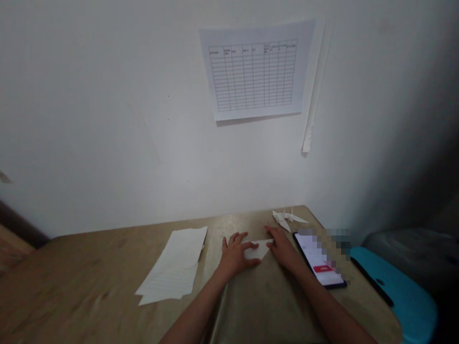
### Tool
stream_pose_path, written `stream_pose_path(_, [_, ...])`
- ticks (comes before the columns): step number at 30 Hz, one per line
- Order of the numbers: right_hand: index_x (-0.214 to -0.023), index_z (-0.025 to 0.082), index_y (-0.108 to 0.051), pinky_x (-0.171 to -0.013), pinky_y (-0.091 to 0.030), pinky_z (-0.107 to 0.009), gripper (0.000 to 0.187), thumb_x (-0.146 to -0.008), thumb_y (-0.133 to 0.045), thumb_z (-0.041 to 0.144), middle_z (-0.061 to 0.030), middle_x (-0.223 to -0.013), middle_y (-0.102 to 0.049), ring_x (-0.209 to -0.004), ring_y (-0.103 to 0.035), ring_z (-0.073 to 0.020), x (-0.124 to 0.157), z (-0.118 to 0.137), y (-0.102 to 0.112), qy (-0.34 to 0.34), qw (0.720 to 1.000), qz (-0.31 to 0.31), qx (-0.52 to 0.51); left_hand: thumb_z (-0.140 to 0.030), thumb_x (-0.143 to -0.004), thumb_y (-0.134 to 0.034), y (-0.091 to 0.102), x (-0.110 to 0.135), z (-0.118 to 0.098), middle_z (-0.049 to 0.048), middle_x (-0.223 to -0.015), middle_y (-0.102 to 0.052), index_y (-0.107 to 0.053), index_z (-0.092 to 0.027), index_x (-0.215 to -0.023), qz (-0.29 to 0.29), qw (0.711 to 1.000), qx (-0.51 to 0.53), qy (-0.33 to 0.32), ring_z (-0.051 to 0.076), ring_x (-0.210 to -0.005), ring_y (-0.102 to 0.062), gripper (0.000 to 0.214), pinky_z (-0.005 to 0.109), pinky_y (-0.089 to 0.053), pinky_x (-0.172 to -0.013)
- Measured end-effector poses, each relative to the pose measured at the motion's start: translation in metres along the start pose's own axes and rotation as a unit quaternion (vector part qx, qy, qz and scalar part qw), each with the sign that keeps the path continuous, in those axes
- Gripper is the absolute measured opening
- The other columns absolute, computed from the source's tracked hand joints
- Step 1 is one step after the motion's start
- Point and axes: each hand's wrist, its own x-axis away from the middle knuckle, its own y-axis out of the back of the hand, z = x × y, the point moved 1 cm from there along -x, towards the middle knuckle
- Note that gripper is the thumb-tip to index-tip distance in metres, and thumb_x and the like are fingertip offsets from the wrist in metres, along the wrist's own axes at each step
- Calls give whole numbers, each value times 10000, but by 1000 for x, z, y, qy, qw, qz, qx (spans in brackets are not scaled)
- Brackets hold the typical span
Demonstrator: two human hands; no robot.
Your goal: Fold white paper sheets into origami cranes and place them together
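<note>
A small white folded paper (258,249) lies on the brown table (89,272) in front of me. My left hand (234,253) rests on its left part, fingers stretched out flat and pressing on the paper. My right hand (281,246) lies on the right edge of the same paper, fingers extended and held together over the fold. Neither hand lifts the paper off the table.
A stack of white sheets (175,265) lies to the left. Folded paper cranes (287,218) sit at the far right corner. A lit phone (319,260) lies to the right, a blue stool (394,291) beyond the table edge. A printed grid sheet (254,71) hangs on the wall.
</note>
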Motion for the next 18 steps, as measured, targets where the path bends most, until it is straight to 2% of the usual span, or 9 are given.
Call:
stream_pose_path(6, [-1453,192,-491,-1230,-299,-404,612,-849,-430,109,-84,-1498,-526,-1435,-425,-192,-4,-10,2,-7,1000,-4,2,-644,-680,-796,0,1,0,-28,-1596,-426,-675,-507,-1223,4,1000,-2,1,364,-1513,-272,572,727,-54,-1194])
stream_pose_path(14, [-1383,185,-580,-1192,-359,-391,663,-775,-384,8,-89,-1426,-606,-1347,-530,-181,-11,-13,5,4,1000,-26,0,-632,-672,-806,1,1,-1,-33,-1593,-433,-679,-513,-1214,-2,1000,1,2,356,-1508,-288,569,719,-51,-1198])
stream_pose_path(18, [-1238,187,-697,-1182,-373,-399,601,-760,-386,0,-81,-1364,-653,-1322,-552,-180,-13,-14,6,19,1000,-22,-6,-639,-687,-791,2,2,-1,-26,-1595,-430,-681,-497,-1221,1,1000,4,0,357,-1508,-287,563,717,-50,-1199])
